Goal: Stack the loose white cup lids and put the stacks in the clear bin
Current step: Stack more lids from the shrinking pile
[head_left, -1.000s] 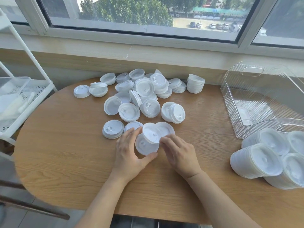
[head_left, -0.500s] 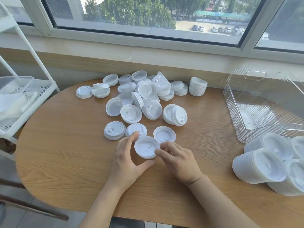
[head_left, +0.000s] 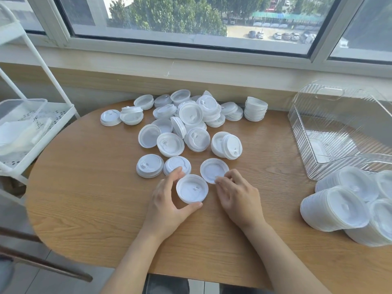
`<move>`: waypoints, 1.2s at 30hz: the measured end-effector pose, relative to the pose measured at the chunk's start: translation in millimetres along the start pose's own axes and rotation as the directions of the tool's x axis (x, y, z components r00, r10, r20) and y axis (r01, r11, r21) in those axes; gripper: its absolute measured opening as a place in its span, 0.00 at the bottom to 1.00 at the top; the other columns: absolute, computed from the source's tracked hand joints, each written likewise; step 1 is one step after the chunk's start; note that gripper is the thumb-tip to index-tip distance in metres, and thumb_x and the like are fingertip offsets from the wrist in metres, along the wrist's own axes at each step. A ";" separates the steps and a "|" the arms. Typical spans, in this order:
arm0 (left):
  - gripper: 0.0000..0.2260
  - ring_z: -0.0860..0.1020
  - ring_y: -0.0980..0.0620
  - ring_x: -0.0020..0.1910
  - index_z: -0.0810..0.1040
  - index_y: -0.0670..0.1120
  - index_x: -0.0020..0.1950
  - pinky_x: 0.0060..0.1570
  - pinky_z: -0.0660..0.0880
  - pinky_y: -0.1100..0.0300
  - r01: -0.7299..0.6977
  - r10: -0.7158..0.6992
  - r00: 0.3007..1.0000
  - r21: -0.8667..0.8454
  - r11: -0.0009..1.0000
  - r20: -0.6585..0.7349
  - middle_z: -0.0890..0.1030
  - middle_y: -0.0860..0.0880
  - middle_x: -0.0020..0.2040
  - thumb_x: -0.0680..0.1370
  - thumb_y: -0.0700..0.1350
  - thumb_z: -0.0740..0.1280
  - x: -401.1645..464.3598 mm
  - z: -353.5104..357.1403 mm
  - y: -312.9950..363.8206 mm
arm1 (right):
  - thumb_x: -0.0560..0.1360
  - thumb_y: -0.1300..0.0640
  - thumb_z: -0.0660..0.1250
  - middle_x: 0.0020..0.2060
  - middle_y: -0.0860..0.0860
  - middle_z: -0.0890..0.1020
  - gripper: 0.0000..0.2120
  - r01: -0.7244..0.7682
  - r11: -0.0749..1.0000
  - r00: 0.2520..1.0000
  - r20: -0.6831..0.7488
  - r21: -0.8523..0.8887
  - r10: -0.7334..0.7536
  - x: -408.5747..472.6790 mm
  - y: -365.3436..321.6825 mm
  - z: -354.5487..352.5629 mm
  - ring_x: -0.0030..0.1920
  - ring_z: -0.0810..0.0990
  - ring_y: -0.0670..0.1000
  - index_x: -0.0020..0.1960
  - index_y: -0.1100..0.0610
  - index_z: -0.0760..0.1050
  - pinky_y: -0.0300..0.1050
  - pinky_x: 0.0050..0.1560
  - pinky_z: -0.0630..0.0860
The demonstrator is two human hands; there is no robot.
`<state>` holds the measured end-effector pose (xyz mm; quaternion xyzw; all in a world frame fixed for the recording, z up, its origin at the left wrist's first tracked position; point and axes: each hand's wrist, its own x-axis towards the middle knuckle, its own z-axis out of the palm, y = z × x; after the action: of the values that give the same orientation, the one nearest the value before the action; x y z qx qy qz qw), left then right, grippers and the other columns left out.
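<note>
Gripping a small stack of lids [head_left: 192, 191] at lower centre of the frame, the left hand [head_left: 167, 205] has its thumb curled under the near rim and its fingers round the far-left rim. Right hand [head_left: 238, 197] sits just right of that stack, fingers loosely curled, fingertips [head_left: 220, 181] pinching or touching the near edge of a single upturned lid [head_left: 213, 169] lying flat on the wooden table [head_left: 84, 187]; can't tell for sure if it really has hold of it. Two more lids, a tab-up lid [head_left: 149, 165] and another lid [head_left: 176, 164], lie just above the left hand. Loose lid pile [head_left: 186, 124] fills the centre of the frame, some flat, some upturned, one on edge, several in short stacks. Taller upright stack [head_left: 255, 108] at the pile's right end near the wall. Clear bin [head_left: 339, 128] at right of the frame, ribbed walls, open top. Finished long stacks [head_left: 347, 206] lie on their sides at lower right, on the table just in front of the bin, outside it. White wire rack [head_left: 34, 128] at left edge with a clear tub on its shelf. Window [head_left: 191, 22] across the top, with trees and parked cars outside.
</note>
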<state>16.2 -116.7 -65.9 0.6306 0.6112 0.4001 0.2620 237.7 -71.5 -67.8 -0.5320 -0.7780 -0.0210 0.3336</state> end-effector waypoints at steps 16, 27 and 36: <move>0.46 0.75 0.61 0.67 0.65 0.62 0.78 0.68 0.75 0.50 0.006 -0.005 0.998 -0.027 1.000 0.055 0.76 0.65 0.69 0.63 0.64 0.80 2.6 1.2 -0.6 | 0.78 0.63 0.73 0.47 0.45 0.78 0.08 0.367 0.929 0.930 -0.025 0.048 -0.366 -7.9 -6.4 -3.3 0.39 0.75 0.45 0.52 0.50 0.80 0.39 0.30 0.69; 0.39 0.76 0.64 0.67 0.74 0.56 0.76 0.67 0.72 0.66 0.001 0.003 0.999 -0.078 0.997 0.049 0.79 0.65 0.67 0.67 0.63 0.81 3.4 -4.2 2.9 | 0.84 0.31 0.50 0.54 0.39 0.77 0.29 0.071 0.994 0.964 0.251 0.082 -0.090 -2.1 -0.4 -2.9 0.48 0.82 0.46 0.76 0.45 0.71 0.49 0.35 0.78; 0.34 0.72 0.71 0.68 0.77 0.56 0.73 0.66 0.67 0.75 0.026 -0.023 0.999 -0.061 0.998 0.044 0.73 0.73 0.65 0.70 0.66 0.75 3.5 -4.1 5.3 | 0.81 0.30 0.56 0.49 0.37 0.74 0.29 -0.016 0.988 0.947 0.319 0.155 -0.034 1.6 0.5 -3.9 0.40 0.74 0.39 0.75 0.44 0.73 0.45 0.40 0.78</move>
<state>15.5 -114.6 -58.7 0.6232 0.6005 0.4018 0.2993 239.7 -71.5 -64.1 -0.4971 -0.8236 0.1248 0.2429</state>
